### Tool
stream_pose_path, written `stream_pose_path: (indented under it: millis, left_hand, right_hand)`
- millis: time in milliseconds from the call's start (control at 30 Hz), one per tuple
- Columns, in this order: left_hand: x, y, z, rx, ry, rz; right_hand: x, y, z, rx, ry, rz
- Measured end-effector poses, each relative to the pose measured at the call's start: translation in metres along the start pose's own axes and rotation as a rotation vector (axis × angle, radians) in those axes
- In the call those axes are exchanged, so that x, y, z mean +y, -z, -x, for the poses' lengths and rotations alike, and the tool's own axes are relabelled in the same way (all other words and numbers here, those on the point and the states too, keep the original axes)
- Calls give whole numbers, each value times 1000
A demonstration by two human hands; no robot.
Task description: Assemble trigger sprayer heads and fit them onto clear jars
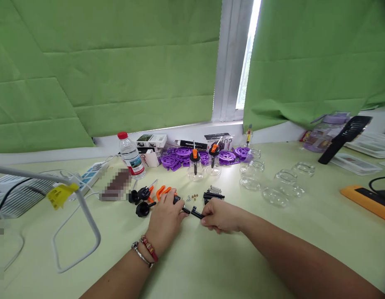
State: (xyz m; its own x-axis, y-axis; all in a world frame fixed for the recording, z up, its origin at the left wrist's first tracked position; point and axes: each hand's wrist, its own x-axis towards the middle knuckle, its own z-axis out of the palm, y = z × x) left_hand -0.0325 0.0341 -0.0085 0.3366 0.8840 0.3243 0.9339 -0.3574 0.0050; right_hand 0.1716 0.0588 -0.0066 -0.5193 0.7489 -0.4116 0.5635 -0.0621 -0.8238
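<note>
My left hand (167, 209) is closed around a black plastic spray-style cap (178, 200) whose thin black stem (186, 210) points right. In my right hand (219, 216) is a short black tube with a notched end (196, 213), pinched between thumb and fingers. The two black ends face each other with a small gap between them. Just beyond my hands lie tiny brass and clear bits (192, 197). Several black tubes (209, 195) and a row of metal springs (215, 189) rest beyond my right hand. Orange levers (163, 191) and black caps (143, 209) lie beside my left hand.
Two glass bottles with black and orange tops (195, 170) stand ahead, before purple plastic parts (183, 153). Several clear glass jars (275, 196) lie to the right. A water bottle (132, 155) stands left of the boxes (152, 141). A grey lamp stand (89, 216) is at left.
</note>
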Motion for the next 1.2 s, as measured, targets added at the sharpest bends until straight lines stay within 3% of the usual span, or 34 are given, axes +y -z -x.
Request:
stream_pose_path:
  millis: [200, 400, 600, 733, 867, 1033, 1200]
  left_hand:
    - [4, 1, 0, -96, 51, -20]
    - [3, 0, 3, -85, 45, -13]
    - [5, 1, 3, 25, -12, 10]
    - [15, 2, 5, 73, -169, 61]
    - [30, -4, 9, -12, -317, 67]
    - [36, -13, 11, -166, -257, 7]
    - [33, -12, 10, -196, -242, -1]
  right_hand:
    - [11, 10, -5, -24, -29, -44]
    - [12, 9, -6, -17, -22, -73]
    - [2, 20, 3, 110, 10, 252]
    - [-3, 28, 10, 167, 90, 367]
    - [-4, 34, 14, 147, 106, 352]
    - [-1, 38, 14, 78, 48, 339]
    - [-4, 40, 18, 49, -65, 477]
